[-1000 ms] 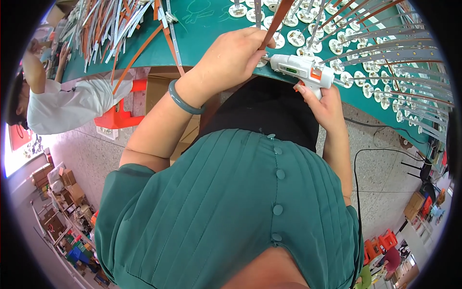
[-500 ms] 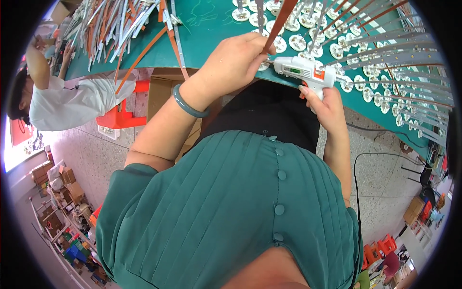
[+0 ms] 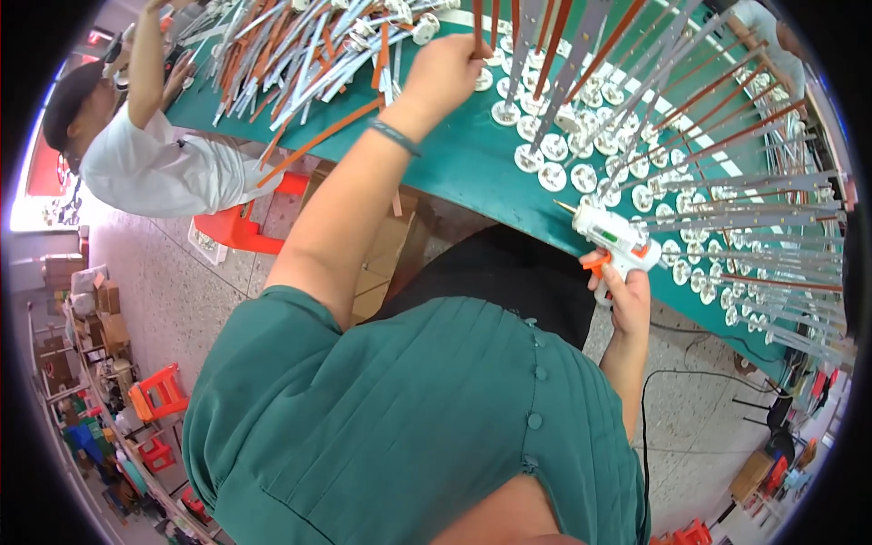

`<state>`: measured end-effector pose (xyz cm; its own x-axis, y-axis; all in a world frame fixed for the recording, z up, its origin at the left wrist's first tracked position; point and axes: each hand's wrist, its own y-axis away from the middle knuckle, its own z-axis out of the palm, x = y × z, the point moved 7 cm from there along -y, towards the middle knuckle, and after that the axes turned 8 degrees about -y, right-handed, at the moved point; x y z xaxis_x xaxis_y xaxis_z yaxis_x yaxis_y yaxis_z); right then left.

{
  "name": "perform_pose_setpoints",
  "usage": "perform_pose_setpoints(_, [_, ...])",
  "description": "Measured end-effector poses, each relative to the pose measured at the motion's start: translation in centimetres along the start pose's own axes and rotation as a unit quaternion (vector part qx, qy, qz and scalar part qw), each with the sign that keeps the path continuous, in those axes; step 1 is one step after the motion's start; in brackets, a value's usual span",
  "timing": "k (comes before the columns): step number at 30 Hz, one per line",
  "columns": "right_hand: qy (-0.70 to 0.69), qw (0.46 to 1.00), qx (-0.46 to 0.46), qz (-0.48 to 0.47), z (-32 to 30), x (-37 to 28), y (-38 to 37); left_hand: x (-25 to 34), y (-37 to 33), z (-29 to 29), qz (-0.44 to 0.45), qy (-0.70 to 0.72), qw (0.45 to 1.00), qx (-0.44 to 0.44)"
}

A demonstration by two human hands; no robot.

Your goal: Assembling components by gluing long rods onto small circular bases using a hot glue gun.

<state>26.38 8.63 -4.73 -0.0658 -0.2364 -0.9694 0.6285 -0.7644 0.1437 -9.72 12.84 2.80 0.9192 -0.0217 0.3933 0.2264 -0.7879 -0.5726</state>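
Note:
My left hand reaches out over the green table with its fingers closed on a long orange-brown strip. The strip is upright, and a round white base lies just beside that hand; whether the two touch I cannot tell. Close to the table's near edge, my right hand is wrapped round the handle of a white hot glue gun with an orange trigger. Its metal nozzle points left, apart from any strip. Several grey strips and brown ones stand on similar white bases in rows ahead and to the right.
A heap of loose grey and orange strips covers the table's left part. A co-worker in a white shirt sits at far left on a red stool. Below the edge stands a cardboard box. A dark cable hangs at my right.
My left hand has moved from the glue gun's nozzle outward across the table with the strip. The glue gun, still in my right hand, now appears lower and farther right. The view has shifted.

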Motion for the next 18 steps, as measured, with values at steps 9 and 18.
perform_pose_setpoints(9, [-0.018,1.0,0.023,-0.003,-0.2,0.4,0.4,-1.3,-1.3,2.9,-0.053,0.11,0.993,-0.006])
perform_pose_setpoints(18, [-0.023,0.999,0.023,-0.03,-0.4,0.5,0.4,-3.2,1.0,-7.2,-0.038,0.006,0.998,0.047])
